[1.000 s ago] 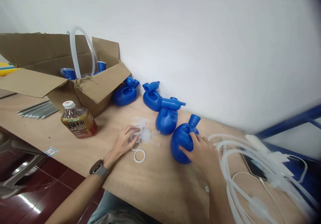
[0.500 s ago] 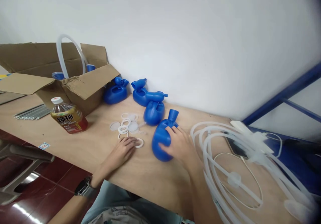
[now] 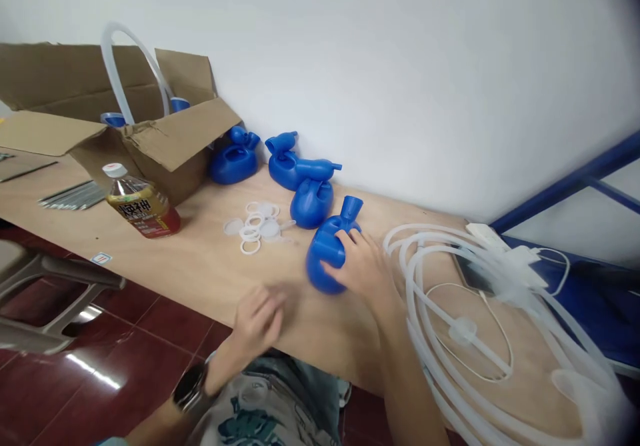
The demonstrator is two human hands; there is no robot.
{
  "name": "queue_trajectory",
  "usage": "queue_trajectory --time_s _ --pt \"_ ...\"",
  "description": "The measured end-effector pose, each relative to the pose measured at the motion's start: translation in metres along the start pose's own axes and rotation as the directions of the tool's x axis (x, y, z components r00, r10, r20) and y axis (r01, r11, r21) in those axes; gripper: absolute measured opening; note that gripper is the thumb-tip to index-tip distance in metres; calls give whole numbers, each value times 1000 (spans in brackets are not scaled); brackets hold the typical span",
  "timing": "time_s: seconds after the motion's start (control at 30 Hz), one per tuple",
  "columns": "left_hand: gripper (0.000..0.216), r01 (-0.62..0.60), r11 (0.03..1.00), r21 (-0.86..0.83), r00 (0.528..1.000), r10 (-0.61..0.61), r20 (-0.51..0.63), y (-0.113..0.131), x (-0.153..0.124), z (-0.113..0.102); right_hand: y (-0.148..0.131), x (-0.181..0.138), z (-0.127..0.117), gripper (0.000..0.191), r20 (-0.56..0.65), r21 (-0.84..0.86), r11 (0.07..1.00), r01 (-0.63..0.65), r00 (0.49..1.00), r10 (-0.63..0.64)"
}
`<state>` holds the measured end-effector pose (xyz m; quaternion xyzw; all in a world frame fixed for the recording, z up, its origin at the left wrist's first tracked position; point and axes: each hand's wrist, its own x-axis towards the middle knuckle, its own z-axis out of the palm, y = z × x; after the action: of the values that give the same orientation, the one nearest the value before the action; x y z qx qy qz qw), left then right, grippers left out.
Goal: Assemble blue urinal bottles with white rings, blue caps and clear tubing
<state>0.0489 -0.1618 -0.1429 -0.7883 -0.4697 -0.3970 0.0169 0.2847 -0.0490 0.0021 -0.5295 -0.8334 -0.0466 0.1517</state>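
Observation:
My right hand [image 3: 363, 267] grips the nearest blue plastic vessel [image 3: 324, 259], which lies on the wooden table [image 3: 200, 266] with its spout pointing up and back. My left hand [image 3: 257, 323] is blurred by motion at the table's front edge; its fingers look curled, and whether it holds a white ring is unclear. A cluster of white rings and clear caps [image 3: 255, 227] lies left of the vessels. Three more blue vessels [image 3: 300, 173] sit along the wall.
An open cardboard box [image 3: 125, 133] with a white tube looped out of it stands at the left. A tea bottle [image 3: 140, 206] lies in front of it. Coiled white tubing [image 3: 475, 313] and a phone cover the table's right side. A metal chair [image 3: 45, 299] stands lower left.
My left hand has drawn back from the white rings to the table's front edge, and one ring near it is gone from the table. My right hand stays on the blue vessel.

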Motion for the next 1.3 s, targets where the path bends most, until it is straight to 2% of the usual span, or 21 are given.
queue_trajectory --time_s 0.03,0.07,0.1,0.13,0.2,0.27,0.33,0.43,0.5,0.57,0.7,0.77,0.83,0.9,0.97,1.03,1.1,1.2,1.3 --pt "29 -183 982 -45 983 182 -19 7 -20 -6 2 -1 0 44 -4 7 1000 5 1000 -5" --pt "28 -328 938 -109 940 336 57 12 -40 -12 3 -1 -1 42 -3 12 1000 11 1000 -11" --pt "27 -401 897 -187 887 431 167 15 -58 -17 3 -1 -2 41 1 13 1000 17 1000 -17" --pt "26 -370 896 -247 849 434 302 16 -72 -21 4 -1 -3 40 7 11 1000 20 1000 -20" --pt "31 -159 933 -323 769 322 552 12 -91 -31 2 0 -5 40 17 2 1000 20 1000 -20" --pt "35 110 937 -333 680 174 713 5 -97 -43 -1 0 -6 39 22 -4 1000 12 1000 -12" --pt "38 300 893 -335 608 91 789 -1 -98 -58 -5 0 -6 38 23 -8 1000 5 1000 -5" --pt "49 498 815 -296 517 -4 856 -6 -101 -75 -8 -1 -6 37 13 -30 999 -11 1000 12" --pt "49 608 757 -240 441 -70 895 -11 -104 -77 -9 -2 -6 38 16 -36 999 -24 1000 25" --pt "47 684 702 -198 399 -133 907 -19 -106 -72 -8 -2 -7 41 35 -22 999 -39 999 40" --pt "40 730 662 -171 429 -248 869 -30 -94 -69 -6 -2 -8 49 67 -5 998 -70 995 70" --pt "37 717 678 -161 438 -258 861 -30 -79 -80 -4 -3 -5 57 83 -1 993 -121 989 121" --pt "38 691 697 -192 452 -209 867 -27 -58 -99 -1 -6 -2 66 98 35 981 -192 977 188" --pt "43 671 689 -273 508 -160 846 -24 -30 -114 4 -11 1 71 95 100 971 -217 974 207" --pt "51 676 648 -351 605 -215 767 -22 5 -117 9 -19 1 69 64 156 973 -172 984 164" --pt "54 630 589 -506 745 -277 607 -22 47 -103 16 -26 -1 64 7 168 981 -99 995 99" --pt "62 564 504 -654 825 -306 476 -21 89 -74 22 -32 -3 63 -48 167 985 -37 998 46" --pt "56 469 416 -779 880 -295 372 -20 136 -28 28 -39 2 72 -124 240 971 16 992 14" --pt "56 429 438 -790 903 -206 376 -18 158 -6 33 -48 19 75 -245 429 903 26 965 89"
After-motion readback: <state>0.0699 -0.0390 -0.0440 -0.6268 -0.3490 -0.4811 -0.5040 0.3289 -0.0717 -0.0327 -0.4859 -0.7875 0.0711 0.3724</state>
